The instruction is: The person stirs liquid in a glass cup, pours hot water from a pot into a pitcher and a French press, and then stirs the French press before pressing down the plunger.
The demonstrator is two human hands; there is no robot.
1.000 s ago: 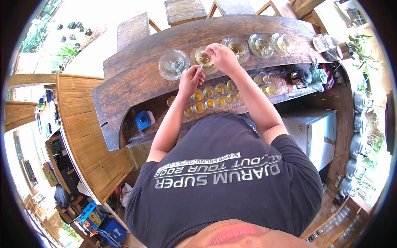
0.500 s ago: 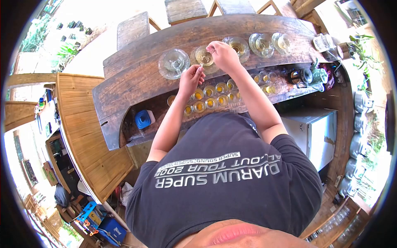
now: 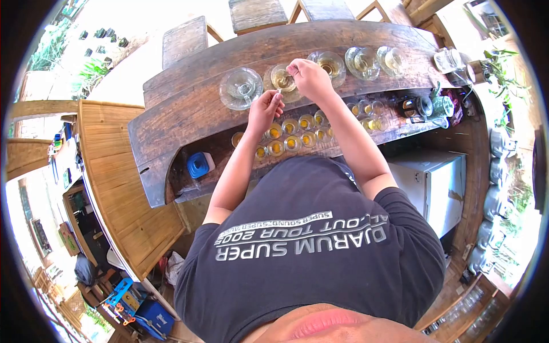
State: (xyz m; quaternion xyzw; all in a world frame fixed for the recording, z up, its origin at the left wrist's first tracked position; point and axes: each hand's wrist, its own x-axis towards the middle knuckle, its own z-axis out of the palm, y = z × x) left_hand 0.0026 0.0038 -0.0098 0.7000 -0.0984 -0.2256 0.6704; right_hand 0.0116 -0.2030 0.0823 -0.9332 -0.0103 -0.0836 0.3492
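A glass cup with pale liquid (image 3: 282,78) stands on a glass saucer on the wooden counter (image 3: 189,91). My left hand (image 3: 265,110) pinches the handle at the cup's near side. Over the cup's right rim is my right hand (image 3: 309,79), its fingers pressed together on something too small to make out. To the left sits another glass cup on a saucer (image 3: 241,88), and to the right another cup with pale liquid (image 3: 328,67) on its saucer.
Small glasses with yellow contents (image 3: 292,143) fill the lower shelf. A blue-lidded container (image 3: 199,164) is at its left end. More cups on saucers (image 3: 364,62) and a glass jar (image 3: 446,59) stand further right. Wooden stools (image 3: 257,15) are beyond the counter.
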